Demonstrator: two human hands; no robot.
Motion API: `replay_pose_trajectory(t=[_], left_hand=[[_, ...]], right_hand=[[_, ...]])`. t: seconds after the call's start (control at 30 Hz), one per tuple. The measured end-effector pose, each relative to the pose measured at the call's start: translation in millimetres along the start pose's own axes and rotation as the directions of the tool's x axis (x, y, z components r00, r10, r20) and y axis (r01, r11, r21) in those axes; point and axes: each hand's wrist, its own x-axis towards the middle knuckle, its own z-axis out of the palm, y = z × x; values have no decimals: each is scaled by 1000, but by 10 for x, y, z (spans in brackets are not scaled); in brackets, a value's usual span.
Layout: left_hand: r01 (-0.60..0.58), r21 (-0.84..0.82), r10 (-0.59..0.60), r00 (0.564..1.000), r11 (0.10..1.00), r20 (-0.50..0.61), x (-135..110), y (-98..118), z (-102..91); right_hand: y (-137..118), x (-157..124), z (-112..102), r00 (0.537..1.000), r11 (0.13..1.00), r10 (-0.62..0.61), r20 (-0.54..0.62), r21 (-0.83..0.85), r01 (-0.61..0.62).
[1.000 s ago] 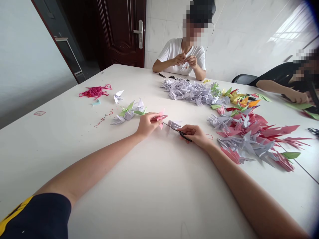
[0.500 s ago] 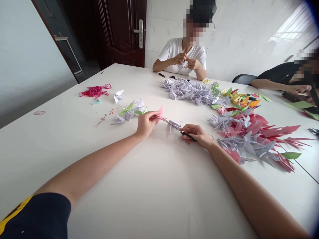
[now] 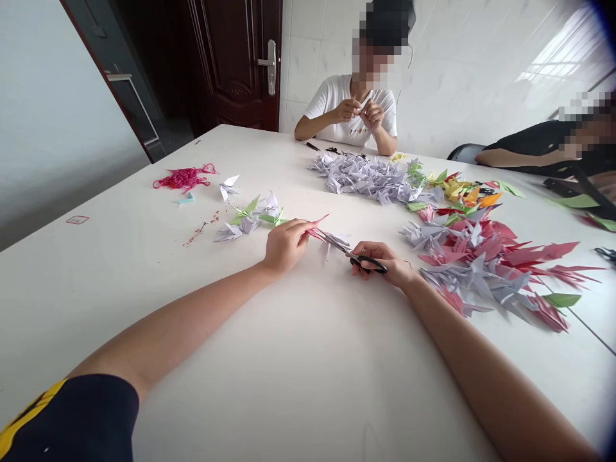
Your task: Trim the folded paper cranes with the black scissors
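Note:
My left hand (image 3: 283, 244) pinches a folded pink paper piece (image 3: 318, 226) just above the white table (image 3: 298, 359). My right hand (image 3: 385, 262) grips black-handled scissors (image 3: 356, 254), whose blades point left and meet the pink paper. A small lavender paper crane (image 3: 337, 241) lies on the table right behind the blades. To the left of my left hand sits a small cluster of lavender and green folded cranes (image 3: 253, 217).
A heap of lavender cranes (image 3: 366, 178) and a mixed pink, red and lavender heap (image 3: 481, 256) lie right and far. Pink string (image 3: 185, 176) lies far left. A person in a white shirt (image 3: 353, 106) sits opposite; another person's arm (image 3: 524, 157) rests at right.
My right hand has shifted slightly right and turned the scissors so the handles show. The pink paper has flattened and now points right along the blades.

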Motion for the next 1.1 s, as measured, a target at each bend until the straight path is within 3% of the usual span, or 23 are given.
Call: replay_pose_trajectory(t=[0.23,0.47,0.77,1.1], left_hand=[[-37,26,37,999,999,4,-5,1,6],[-26,40,21,993,999,119,-2,2,18],[17,12,-18,994,1000,110,6,-26,10],[-2,6,1,999,1000,47,-10,-62,23]], right_hand=[[63,9,-35,1000,1000,25,-2,4,-25],[74,27,-25,999,999,36,-31,-5,-36],[103,38,15,994,1000,17,-112,-14,-19],[94,42,25,993,999,14,-120,-29,-18]])
